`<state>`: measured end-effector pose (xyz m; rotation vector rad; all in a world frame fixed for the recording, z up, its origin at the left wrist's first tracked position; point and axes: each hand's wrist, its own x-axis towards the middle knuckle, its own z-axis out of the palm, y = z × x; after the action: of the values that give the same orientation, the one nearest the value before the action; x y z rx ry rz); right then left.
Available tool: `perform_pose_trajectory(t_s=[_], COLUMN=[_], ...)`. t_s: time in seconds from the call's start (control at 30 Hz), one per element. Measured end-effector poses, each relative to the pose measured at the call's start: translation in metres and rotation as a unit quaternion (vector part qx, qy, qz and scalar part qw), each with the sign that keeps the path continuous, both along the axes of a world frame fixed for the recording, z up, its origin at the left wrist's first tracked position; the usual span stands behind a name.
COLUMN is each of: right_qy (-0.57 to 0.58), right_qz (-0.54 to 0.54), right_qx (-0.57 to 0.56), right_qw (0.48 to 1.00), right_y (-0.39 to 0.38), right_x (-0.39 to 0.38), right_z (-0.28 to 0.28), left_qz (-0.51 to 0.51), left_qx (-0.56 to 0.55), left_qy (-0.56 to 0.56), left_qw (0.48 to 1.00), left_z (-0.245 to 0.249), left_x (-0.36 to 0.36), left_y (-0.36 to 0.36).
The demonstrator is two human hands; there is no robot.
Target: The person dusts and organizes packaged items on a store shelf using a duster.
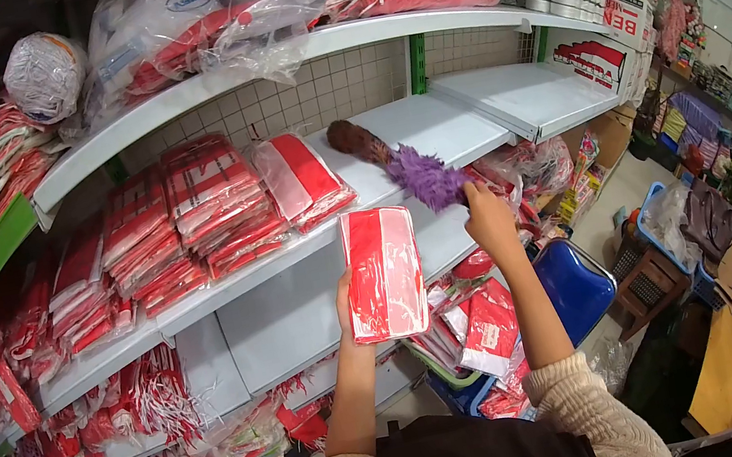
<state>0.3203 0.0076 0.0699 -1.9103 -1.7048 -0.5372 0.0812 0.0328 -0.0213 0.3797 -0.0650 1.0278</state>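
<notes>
In my left hand [347, 308] is a plastic-wrapped packet of folded red and white cloth [382, 275], held upright in front of the shelf edge. My right hand [490, 218] grips a fluffy duster [426, 177], purple near my fingers and brown at the far tip. The duster lies across the bare white shelf [410, 118], its brown end beside a stack of red and white packets [303, 176]. My left fingers are mostly hidden behind the packet.
More stacks of wrapped packets [218, 196] fill the shelf's left part. Bagged goods [202, 22] sit on the upper shelf. Below are a basket of packets [488, 334] and a blue chair [578, 289]. At right stands a blue crate [664, 225] with bags.
</notes>
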Motion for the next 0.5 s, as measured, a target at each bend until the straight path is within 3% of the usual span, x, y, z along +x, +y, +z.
perform_pose_trajectory(t_s=[0.2, 0.3, 0.4, 0.47, 0.5], right_qy=[-0.007, 0.020, 0.140, 0.386, 0.405], right_qz=[0.008, 0.023, 0.138, 0.139, 0.165], right_qx=[0.008, 0.168, 0.187, 0.078, 0.052], right_qw=[1.000, 0.985, 0.962, 0.909, 0.898], right_y=[0.056, 0.011, -0.013, -0.033, -0.034], right_x=[-0.009, -0.044, -0.057, -0.079, -0.078], right_z=[0.006, 0.025, -0.003, -0.011, -0.025], left_qz=[0.007, 0.008, 0.007, 0.010, 0.012], left_qx=[-0.011, -0.030, -0.027, -0.023, -0.021], left_qy=[0.019, 0.016, 0.017, 0.028, 0.035], left_qw=[1.000, 0.999, 0.999, 0.999, 0.999], left_z=[0.003, 0.004, 0.005, 0.003, 0.004], left_x=[-0.004, -0.005, -0.001, 0.002, 0.003], left_y=[-0.007, -0.008, -0.007, -0.006, -0.005])
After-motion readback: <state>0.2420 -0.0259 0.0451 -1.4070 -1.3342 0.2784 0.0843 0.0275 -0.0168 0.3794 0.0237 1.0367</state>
